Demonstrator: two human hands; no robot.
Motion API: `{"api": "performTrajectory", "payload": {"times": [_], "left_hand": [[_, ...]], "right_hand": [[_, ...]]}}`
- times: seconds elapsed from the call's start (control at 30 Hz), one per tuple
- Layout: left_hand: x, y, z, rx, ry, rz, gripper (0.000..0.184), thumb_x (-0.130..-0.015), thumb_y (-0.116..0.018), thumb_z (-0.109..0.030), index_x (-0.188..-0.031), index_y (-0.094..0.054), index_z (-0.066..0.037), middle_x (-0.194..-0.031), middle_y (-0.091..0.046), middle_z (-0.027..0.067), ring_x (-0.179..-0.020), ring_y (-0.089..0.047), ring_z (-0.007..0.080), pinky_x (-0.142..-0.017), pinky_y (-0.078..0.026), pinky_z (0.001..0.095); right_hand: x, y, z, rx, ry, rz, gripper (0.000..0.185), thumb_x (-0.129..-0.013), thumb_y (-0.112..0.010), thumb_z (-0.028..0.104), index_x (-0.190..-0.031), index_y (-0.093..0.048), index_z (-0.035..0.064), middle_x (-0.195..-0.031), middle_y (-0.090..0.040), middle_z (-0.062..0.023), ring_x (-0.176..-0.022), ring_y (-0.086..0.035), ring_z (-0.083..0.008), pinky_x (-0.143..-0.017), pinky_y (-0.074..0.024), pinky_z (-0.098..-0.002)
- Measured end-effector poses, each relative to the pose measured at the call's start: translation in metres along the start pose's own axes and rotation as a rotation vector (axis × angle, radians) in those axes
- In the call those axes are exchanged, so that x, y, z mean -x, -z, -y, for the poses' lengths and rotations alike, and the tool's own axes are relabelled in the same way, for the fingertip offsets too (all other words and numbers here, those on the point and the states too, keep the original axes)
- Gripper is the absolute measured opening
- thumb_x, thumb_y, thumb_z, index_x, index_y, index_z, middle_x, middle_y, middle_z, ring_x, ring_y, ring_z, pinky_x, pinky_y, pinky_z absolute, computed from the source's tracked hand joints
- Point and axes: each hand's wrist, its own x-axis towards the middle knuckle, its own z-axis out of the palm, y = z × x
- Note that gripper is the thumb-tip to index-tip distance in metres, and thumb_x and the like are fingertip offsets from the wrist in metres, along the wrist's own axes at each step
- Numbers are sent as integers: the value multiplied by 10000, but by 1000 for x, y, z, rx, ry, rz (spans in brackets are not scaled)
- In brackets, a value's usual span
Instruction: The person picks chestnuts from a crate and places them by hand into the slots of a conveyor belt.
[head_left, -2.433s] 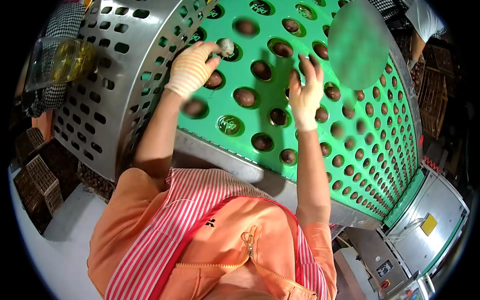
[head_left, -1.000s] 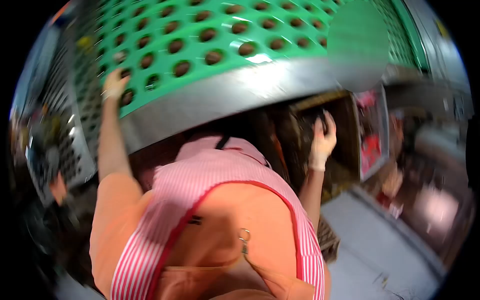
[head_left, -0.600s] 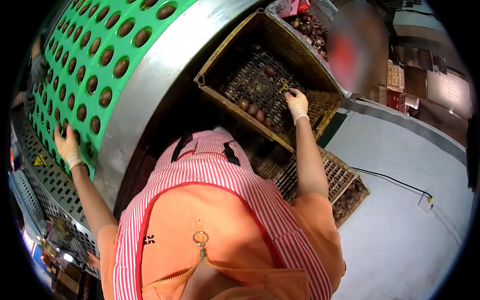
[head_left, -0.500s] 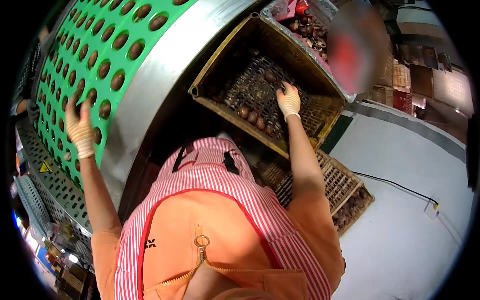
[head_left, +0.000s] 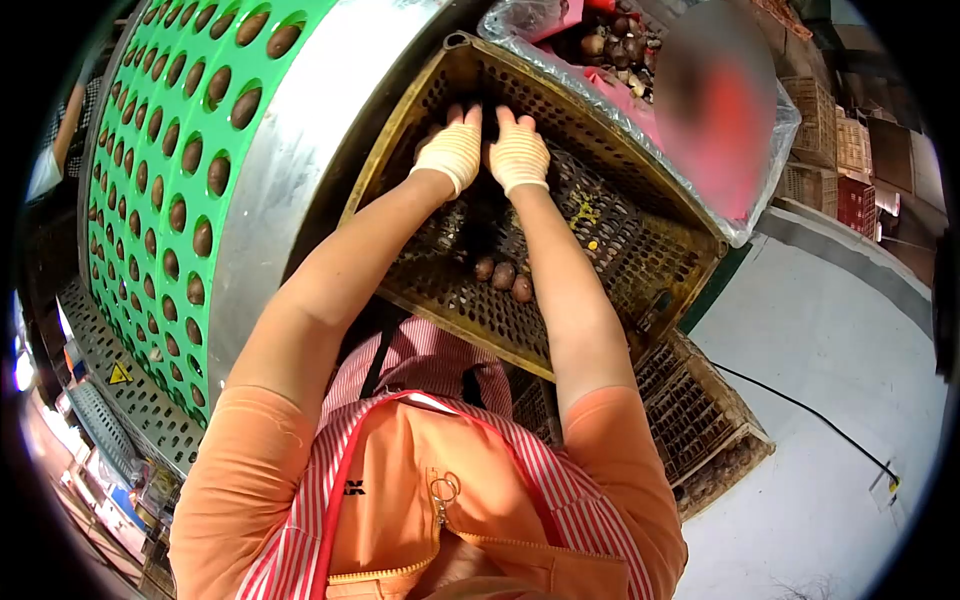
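Both hands reach into the far left part of a yellow-brown plastic crate (head_left: 640,270) with a slotted floor. My left hand (head_left: 450,155) and my right hand (head_left: 518,152) wear pale striped gloves with the fingertips bare. They lie side by side, a little apart, fingers stretched toward the dark inside of the far wall. Nothing shows in either hand, though the undersides of the fingers are hidden. On the crate floor nearer my body, below the right forearm, sits a short row of brown, egg-shaped things (head_left: 503,275).
To the left curves a green belt (head_left: 215,135) with brown egg-shaped things in its holes, edged by a metal rim (head_left: 290,130). A plastic-lined bin (head_left: 740,225) holds similar brown pieces behind the crate. Another crate (head_left: 700,415) stands lower right, near a black cable (head_left: 820,425).
My left hand has moved from the green belt into the crate. My right hand has shifted left and farther in, beside it. The view has turned slightly.
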Motion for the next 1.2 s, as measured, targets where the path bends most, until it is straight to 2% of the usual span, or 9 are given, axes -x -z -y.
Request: {"api": "performTrajectory", "payload": {"times": [0.27,0.37,0.47,0.5,0.63,0.8,0.9,0.93,1.2], "left_hand": [[-24,-34,3,-129,55,-16,616,-925,-516,-306,-1481,-291,-168,-1436,-415,179,-1220,-494,401,-981,-461,471],[-34,-34,-5,312,332,33,561,-933,-496,-294,-1460,-323,-211,-1426,-424,183,-1219,-489,414,-981,-442,496],[-50,-65,25,151,-21,-131,500,-927,-482,-185,-1409,-374,-261,-1469,-387,164,-1220,-488,398,-984,-443,485],[-40,-41,13,52,-51,-101,670,-802,-672,-85,-1390,-393,-242,-1503,-331,116,-1204,-502,374,-971,-471,455],[-45,-37,6,-95,-8,-60,685,-783,-696,-70,-1384,-405,-225,-1505,-325,105,-1238,-475,369,-980,-471,460],[-36,-53,17,-114,-106,38,705,-796,-685,-67,-1410,-383,-241,-1536,-274,135,-1317,-399,386,-1017,-452,470],[-28,-71,11,347,52,-39,715,-797,-673,-36,-1416,-392,-261,-1533,-274,139,-1318,-387,406,-1019,-445,475],[-30,-72,17,-4,-179,-32,790,-772,-677,8,-1438,-374,-289,-1526,-284,133,-1293,-407,409,-997,-459,484],[-8,-62,-18,-356,-653,166,711,-754,-679,29,-1356,-464,-283,-1531,-275,102,-1218,-471,395,-892,-536,470]], "right_hand": [[15,-21,-17,-25,-22,-97,501,-775,-693,154,-1245,-519,168,-1231,-507,-146,-1130,-528,-392,-881,-499,-514],[14,-41,-41,-124,1,-182,463,-784,-683,176,-1222,-533,179,-1218,-525,-122,-1118,-531,-381,-915,-461,-529],[13,-34,-35,-90,19,-216,562,-788,-704,240,-1312,-504,215,-1219,-530,-120,-1111,-523,-358,-931,-434,-546],[16,-32,-31,-58,26,-194,582,-790,-707,252,-1332,-496,226,-1227,-527,-118,-1110,-521,-355,-931,-434,-548],[13,-54,-38,88,139,-257,499,-792,-711,187,-1259,-538,228,-1286,-474,-108,-1118,-525,-349,-867,-490,-513],[40,-42,-72,-417,61,-294,462,-824,-719,205,-1242,-538,128,-1205,-562,-130,-1026,-590,-335,-872,-521,-405],[67,5,-79,-1574,-336,215,492,-843,-762,292,-1201,-526,52,-1047,-611,-84,-891,-630,-228,-693,-544,-357],[75,14,-85,-1696,-435,282,496,-828,-778,302,-1182,-523,65,-1056,-611,-84,-873,-635,-222,-613,-534,-368],[130,68,-86,-1968,-146,506,529,-875,-706,405,-1249,-541,69,-1124,-611,-85,-846,-622,-220,-567,-483,-346]]}}
